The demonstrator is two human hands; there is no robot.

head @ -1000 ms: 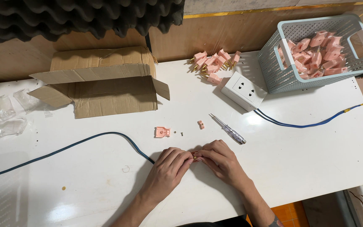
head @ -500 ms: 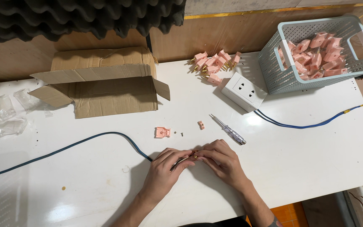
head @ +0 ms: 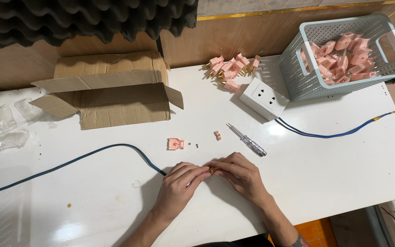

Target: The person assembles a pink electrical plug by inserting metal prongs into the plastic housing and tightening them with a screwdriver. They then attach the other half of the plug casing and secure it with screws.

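On white table [head: 325, 183], hands [head: 179, 183] pinching brass part [head: 213, 169]

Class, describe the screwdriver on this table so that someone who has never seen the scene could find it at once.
Start at the white socket block near the back of the white table. Just in front of it, toward the person's right hand, lies the screwdriver, slanted. Its clear handle and thin metal shaft set it apart from the small pink parts nearby.

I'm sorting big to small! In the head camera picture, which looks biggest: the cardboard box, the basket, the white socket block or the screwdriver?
1. cardboard box
2. basket
3. white socket block
4. screwdriver, thinnest, though about as long as the block.
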